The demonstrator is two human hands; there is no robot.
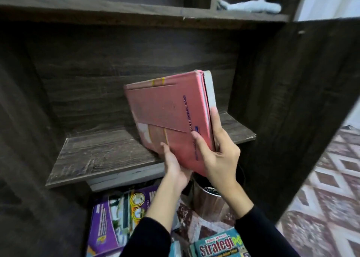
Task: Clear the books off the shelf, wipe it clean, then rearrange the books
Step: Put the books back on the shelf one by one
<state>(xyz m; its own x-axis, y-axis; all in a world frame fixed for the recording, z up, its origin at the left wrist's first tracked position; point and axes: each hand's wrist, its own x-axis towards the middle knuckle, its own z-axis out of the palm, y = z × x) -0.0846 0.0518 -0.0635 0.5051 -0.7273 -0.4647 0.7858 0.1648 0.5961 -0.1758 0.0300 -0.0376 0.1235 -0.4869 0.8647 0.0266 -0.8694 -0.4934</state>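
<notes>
A pink hardcover book stands tilted over the right part of the dark wooden shelf board; a second, grey-edged book is pressed against its right side. My right hand grips both near their lower right corner, thumb on the pink cover and fingers along the grey edge. My left hand holds the pink book's bottom edge from below. The rest of the shelf board is bare.
A light blue cloth lies in the upper right compartment. On the floor below are a purple book, a teal "Strategi" book and a metal cup. The cabinet's right wall borders a patterned carpet.
</notes>
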